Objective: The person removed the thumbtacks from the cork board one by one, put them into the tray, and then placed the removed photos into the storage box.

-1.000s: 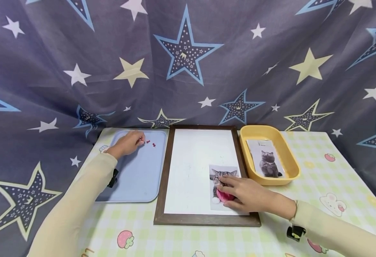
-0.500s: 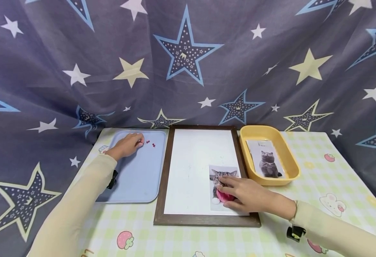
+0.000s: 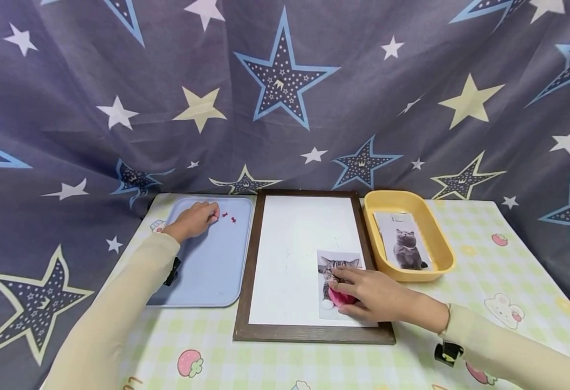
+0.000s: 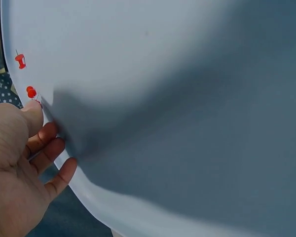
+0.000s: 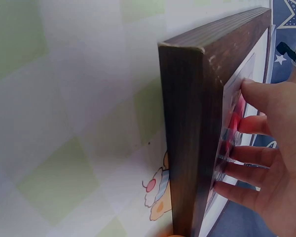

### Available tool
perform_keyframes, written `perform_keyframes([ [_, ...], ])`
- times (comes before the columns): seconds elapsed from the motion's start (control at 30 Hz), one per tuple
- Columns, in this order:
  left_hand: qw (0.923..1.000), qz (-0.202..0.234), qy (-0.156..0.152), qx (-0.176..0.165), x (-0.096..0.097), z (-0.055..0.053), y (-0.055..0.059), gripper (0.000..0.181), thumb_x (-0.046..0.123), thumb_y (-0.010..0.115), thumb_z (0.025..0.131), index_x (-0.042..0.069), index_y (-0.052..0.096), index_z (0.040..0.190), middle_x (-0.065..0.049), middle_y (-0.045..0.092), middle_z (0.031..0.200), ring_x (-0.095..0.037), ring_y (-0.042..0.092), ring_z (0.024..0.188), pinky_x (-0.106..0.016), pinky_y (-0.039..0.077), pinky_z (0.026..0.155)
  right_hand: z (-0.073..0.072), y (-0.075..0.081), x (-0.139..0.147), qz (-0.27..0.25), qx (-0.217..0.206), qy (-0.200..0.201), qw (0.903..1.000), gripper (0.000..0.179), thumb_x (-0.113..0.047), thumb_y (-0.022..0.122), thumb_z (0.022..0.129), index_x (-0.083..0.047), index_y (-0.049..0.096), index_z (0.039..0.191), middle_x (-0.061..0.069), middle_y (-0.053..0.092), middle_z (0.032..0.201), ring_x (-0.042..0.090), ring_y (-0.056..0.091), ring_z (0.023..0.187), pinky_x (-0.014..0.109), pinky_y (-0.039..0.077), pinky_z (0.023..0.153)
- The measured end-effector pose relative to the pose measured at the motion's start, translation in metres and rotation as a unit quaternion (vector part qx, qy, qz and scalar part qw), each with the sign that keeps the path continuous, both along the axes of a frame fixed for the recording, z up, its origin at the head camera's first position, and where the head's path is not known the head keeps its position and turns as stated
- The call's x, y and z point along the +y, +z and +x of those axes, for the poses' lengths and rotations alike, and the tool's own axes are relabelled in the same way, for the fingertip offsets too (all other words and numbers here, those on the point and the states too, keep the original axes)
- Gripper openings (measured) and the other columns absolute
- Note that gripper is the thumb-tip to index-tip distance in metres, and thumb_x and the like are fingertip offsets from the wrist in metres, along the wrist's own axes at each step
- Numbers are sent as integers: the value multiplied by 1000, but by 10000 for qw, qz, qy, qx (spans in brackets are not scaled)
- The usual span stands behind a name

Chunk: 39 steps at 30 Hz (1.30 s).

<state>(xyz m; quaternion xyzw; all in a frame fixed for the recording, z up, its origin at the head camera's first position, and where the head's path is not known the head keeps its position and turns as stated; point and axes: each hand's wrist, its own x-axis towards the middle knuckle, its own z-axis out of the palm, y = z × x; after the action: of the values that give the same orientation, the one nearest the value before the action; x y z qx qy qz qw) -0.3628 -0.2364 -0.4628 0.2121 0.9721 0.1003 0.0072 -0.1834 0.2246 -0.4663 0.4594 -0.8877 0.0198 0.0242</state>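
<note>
My left hand [image 3: 195,219] is over the blue tray [image 3: 207,271], its thumb and a hidden finger pinching a red pushpin [image 4: 39,103]. Only a bit of red and the thin needle show past the thumb in the left wrist view. Two more red pushpins [image 3: 225,215] lie on the tray beyond the fingertips. With spread fingers, my right hand [image 3: 375,295] presses a tabby cat photo [image 3: 328,276] against the lower right of a white board [image 3: 290,260] framed in dark brown wood. Part of the photo is covered by the fingers.
A yellow bin [image 3: 441,249] stands right of the board, with a grey cat photo [image 3: 409,246] in it. The table [image 3: 275,365] has a green checked cloth. A star-patterned curtain [image 3: 285,151] hangs along the back.
Little differs. The left hand has shifted very slightly at the pushpins, and the right hand stays on the cat photo.
</note>
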Motion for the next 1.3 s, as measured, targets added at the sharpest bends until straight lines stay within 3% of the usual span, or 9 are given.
perform_keyframes([
  [0.33, 9999, -82, -15, 101, 0, -2, -4, 9, 9, 56, 103, 10, 55, 94, -12, 56, 91, -33, 51, 90, -50, 47, 73, -1, -1, 1, -152, 177, 81, 9997, 53, -46, 62, 100, -12, 63, 140, 17, 59, 145, 34, 59, 131, 48, 57, 103],
  [0.67, 9998, -122, 5, 132, 0, -3, -4, 10, 6, 58, 101, 10, 54, 93, -12, 55, 90, -35, 52, 91, -50, 48, 73, -1, 0, 0, -74, 81, 48, 9999, 52, -46, 60, 100, -12, 63, 140, 16, 59, 145, 34, 59, 132, 48, 56, 103],
  [1.3, 9995, -174, 215, -165, 3, -3, -2, 5, 11, 59, 103, 10, 56, 99, -11, 55, 95, -33, 50, 95, -49, 47, 76, -3, 2, -1, -45, 159, 114, 9998, 51, -46, 62, 99, -13, 65, 138, 16, 61, 143, 33, 61, 130, 47, 57, 102],
])
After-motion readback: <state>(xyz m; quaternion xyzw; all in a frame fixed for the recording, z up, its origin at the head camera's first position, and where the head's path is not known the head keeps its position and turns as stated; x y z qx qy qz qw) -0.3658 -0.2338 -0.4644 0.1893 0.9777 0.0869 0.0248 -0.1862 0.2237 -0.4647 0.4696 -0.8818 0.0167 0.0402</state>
